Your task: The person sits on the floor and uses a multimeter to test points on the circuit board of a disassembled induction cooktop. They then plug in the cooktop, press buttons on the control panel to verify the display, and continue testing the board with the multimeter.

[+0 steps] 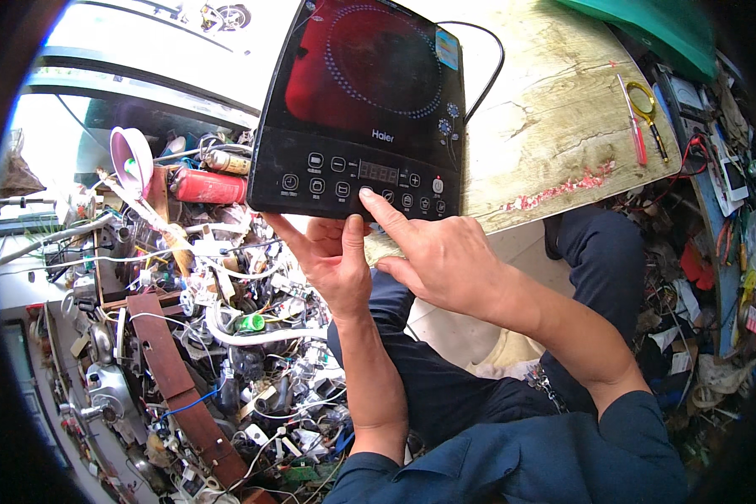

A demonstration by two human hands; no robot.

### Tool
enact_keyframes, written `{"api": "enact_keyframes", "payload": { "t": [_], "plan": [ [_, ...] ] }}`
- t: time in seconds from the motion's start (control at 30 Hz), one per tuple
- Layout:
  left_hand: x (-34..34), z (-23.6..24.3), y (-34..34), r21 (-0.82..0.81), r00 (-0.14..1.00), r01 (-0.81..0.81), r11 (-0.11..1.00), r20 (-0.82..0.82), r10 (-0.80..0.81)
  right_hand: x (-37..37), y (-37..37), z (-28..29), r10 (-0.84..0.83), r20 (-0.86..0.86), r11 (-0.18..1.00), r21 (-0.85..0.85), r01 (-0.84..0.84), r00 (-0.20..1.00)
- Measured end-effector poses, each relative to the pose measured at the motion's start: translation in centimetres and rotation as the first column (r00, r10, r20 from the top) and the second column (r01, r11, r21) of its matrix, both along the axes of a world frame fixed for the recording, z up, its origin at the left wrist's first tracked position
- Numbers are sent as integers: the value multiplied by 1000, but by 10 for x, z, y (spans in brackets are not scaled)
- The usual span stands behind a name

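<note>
Black induction cooktop (365, 109) propped in one hand, one fingertip on its keys

At 12 o'clock, the glossy slab slants across the view with its control panel (349, 175) at the near edge, facing the wearer, probably so the keys can be read and reached. The left hand (332, 256), just below at 7 o'clock, grips that edge: thumb against the front, fingers reaching underneath, apparently to steady or lift it. How much weight the hand bears cannot be told, nor whether the hidden underside rests on the wood-grain table (529, 109) at 1 o'clock.

The right hand (458, 260), at 4 o'clock, grips nothing; its index finger touches the lower row of keys, the other fingers folded, likely to keep them off neighbouring keys.

A black power cord (501, 59) loops off the cooktop's far right side. At 2 o'clock on the table, a red-handled screwdriver (637, 134) lies beside a yellow-handled tool (644, 101), perhaps parked within reach. Red crumbs (563, 189) line the table's near edge. At 10 o'clock lies a red cylinder (210, 186); at 8 o'clock spreads a heap of cables and parts (269, 386).
</note>
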State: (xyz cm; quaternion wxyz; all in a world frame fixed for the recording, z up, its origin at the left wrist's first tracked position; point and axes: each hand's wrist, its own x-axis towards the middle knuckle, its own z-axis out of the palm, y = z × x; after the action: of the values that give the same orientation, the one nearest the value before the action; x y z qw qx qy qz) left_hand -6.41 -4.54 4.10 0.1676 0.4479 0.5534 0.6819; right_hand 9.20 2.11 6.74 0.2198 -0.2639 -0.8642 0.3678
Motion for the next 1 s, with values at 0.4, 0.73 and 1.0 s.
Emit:
{"api": "enact_keyframes", "payload": {
  "t": [0.4, 0.73, 1.0],
  "plan": [
    [-1, 3, 0, -19, 999, -43, 999, -12, 43, -16, 15, 19, 31, -104, 988, 154, -15, 994],
    [1, 1, 3, 4, 998, -61, 998, -9, 61, -21, 17, 23, 24, -44, 979, 202, -15, 999],
    [-4, -1, -2, 0, 1000, -3, 1000, -28, 3, -22, 19, 23, 33, -61, 982, 186, -21, 998]
  ]
}}
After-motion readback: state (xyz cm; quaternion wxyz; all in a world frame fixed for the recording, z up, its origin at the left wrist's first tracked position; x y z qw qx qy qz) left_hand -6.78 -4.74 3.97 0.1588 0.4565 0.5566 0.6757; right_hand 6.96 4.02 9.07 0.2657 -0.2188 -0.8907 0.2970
